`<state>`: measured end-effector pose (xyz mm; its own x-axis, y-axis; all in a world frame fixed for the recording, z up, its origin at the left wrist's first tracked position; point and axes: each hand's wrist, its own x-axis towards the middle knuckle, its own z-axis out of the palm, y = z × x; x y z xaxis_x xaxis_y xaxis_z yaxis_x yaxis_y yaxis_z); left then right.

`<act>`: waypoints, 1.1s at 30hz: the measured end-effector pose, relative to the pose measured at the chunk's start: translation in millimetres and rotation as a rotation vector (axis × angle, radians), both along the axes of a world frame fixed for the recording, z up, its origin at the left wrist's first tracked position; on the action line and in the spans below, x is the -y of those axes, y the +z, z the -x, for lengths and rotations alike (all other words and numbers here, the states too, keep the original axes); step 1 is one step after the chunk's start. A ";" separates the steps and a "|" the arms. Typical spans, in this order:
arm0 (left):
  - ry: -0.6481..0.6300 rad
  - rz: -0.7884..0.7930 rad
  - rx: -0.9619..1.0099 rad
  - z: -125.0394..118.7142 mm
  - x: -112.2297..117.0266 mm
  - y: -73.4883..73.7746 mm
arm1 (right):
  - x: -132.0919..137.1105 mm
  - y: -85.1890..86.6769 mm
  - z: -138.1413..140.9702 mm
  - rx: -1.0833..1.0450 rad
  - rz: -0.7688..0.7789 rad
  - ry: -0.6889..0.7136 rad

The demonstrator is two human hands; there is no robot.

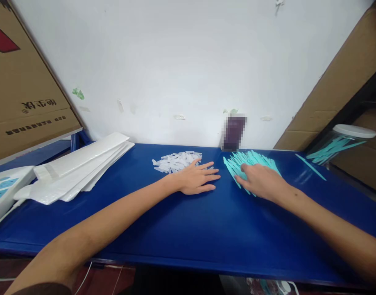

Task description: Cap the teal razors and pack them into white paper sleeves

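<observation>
My left hand [196, 178] lies flat and open on the blue table [163, 221], fingers stretched out, its fingertips beside a pile of small clear plastic pieces [175, 161]. My right hand [259, 179] rests palm down on a fanned heap of turquoise sticks [252, 160], fingers curled over them. Whether the fingers actually grip any stick is hidden under the hand.
A stack of white plastic bags [80, 169] lies at the left, with a white box [3, 189] at the table's left edge. One loose turquoise stick [311, 167] lies at the right. A clear jar [341, 144] holds more sticks. Cardboard boxes [25, 90] flank both sides.
</observation>
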<state>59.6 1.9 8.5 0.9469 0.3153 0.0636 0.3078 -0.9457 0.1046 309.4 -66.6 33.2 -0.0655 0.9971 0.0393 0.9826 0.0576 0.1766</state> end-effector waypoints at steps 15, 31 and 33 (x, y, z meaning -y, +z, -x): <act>0.240 -0.036 0.528 31.9 6.1 14.1 | 43.0 5.1 -7.5 -0.239 0.197 0.292; 0.082 -0.015 0.420 81.9 38.4 1.6 | -4.7 -18.0 39.2 -0.511 -0.112 0.974; 0.082 0.024 0.387 78.8 42.3 2.5 | -0.9 -22.8 37.3 -0.448 -0.191 0.916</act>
<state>-19.2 -40.4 11.0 0.8260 0.3951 0.4022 0.3162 -0.9152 0.2497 272.1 -65.7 10.4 -0.7356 0.5472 0.3992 0.5542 0.8251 -0.1099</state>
